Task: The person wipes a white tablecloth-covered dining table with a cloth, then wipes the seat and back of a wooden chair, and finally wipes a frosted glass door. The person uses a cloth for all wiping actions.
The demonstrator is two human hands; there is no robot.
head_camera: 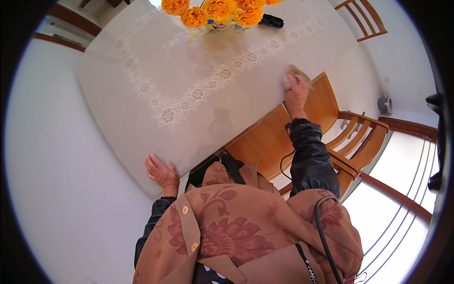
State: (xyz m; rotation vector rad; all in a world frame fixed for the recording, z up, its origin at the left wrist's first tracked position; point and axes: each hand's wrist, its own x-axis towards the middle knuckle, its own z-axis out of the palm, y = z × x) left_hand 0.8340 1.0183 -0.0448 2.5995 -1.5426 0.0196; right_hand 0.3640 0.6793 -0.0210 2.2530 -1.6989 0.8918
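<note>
My left hand (162,174) rests palm down near the edge of a table. The table wears a pale cover (177,145) with a white floral border. Fingers of that hand lie flat, with nothing in them. My right hand (297,91) reaches out to the right edge of the table and is pressed on a tan cloth (305,80). The cloth is blurred, and part of it lies hidden under my fingers. Beside this hand, an orange-brown wooden chair seat (262,143) shows past the table's edge.
Orange artificial-looking flowers (220,9) stand in a yellow vase (221,25) on the far part of the table. A black object (272,21) lies beside it. Wooden chairs (361,142) stand on the right. A grey roll (385,105) is near the wall. A black cable (283,163) hangs by my right sleeve.
</note>
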